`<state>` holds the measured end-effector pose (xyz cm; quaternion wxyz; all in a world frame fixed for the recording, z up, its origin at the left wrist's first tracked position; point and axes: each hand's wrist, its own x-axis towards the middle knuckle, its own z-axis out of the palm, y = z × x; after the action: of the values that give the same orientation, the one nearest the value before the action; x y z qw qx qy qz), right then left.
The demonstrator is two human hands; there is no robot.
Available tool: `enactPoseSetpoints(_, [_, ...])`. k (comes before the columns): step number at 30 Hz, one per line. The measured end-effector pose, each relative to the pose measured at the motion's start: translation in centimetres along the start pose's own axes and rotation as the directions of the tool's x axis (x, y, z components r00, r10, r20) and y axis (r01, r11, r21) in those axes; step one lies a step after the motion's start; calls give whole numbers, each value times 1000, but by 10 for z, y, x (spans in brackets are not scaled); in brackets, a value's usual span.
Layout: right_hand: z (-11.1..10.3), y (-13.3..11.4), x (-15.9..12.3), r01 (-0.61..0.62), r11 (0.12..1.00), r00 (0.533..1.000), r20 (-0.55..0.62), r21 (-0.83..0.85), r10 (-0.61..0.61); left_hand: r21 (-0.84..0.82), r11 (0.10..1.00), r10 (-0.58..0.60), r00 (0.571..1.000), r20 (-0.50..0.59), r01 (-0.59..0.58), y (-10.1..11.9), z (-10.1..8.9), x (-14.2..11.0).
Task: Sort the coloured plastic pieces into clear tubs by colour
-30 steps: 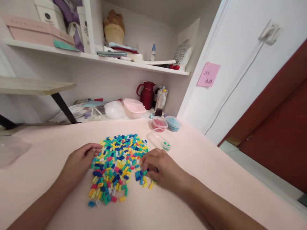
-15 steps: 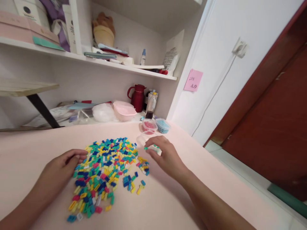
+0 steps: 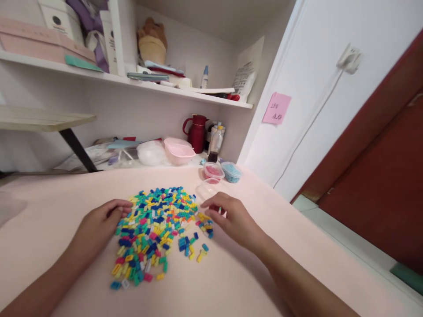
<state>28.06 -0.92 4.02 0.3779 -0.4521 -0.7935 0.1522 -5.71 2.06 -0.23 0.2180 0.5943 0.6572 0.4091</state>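
Note:
A wide pile of small plastic building bricks (image 3: 155, 220) in blue, green, yellow, pink and white lies spread on the pink tabletop (image 3: 198, 290). At the pile's left edge rests my left hand (image 3: 104, 220), fingers stretched out loosely over the nearest bricks, thumb a little apart. My right hand (image 3: 236, 220) hovers by the pile's right edge, thumb and forefinger apart, nothing visible between them. Just behind it stands a clear plastic container (image 3: 207, 187), partly hidden by the hand. Beyond sit one tub of pink-red pieces (image 3: 213, 171) and one of light blue pieces (image 3: 231, 171).
Along the back stand a pink box (image 3: 179, 152), a dark red jug (image 3: 197, 134) and a bottle of dark liquid (image 3: 215, 143). A raised wooden stand (image 3: 42, 119) is at the left. Shelves (image 3: 185, 94) run above, and a white wall rises at the right.
My right hand has moved from over the clear container leftward to the pile's edge. My left hand stays by the pile. The camera view has shifted slightly to the left.

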Motion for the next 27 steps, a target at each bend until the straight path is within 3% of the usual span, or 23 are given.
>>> enactPoseSetpoints(2, [8, -3, -4, 45, 999, 988, 145, -10, -43, -6, 1000, -8, 1000, 4, 8, 1, 0, -1])
enactPoseSetpoints(5, [17, -3, -8, 121, 993, 965, 238, -15, -114, -6, 1000, -17, 1000, 1, 17, 2, 0, -3])
enactPoseSetpoints(18, [36, -3, -11, 229, 968, 935, 297, -97, -192, -23, 999, -38, 999, 4, 38, 5, 0, -5])
enactPoseSetpoints(21, [26, -6, -7, 217, 971, 962, 192, -97, -196, -14, 1000, -22, 1000, 2, 22, 3, -1, -4])
enactPoseSetpoints(24, [4, -2, 0, 119, 988, 992, -34, -101, -123, -3, 1000, 3, 1000, -8, -3, 2, -2, -2])
enactPoseSetpoints(27, [-18, 6, 7, -21, 993, 960, -281, -117, -12, -8, 1000, -2, 1000, -23, 1, 2, -2, 0])
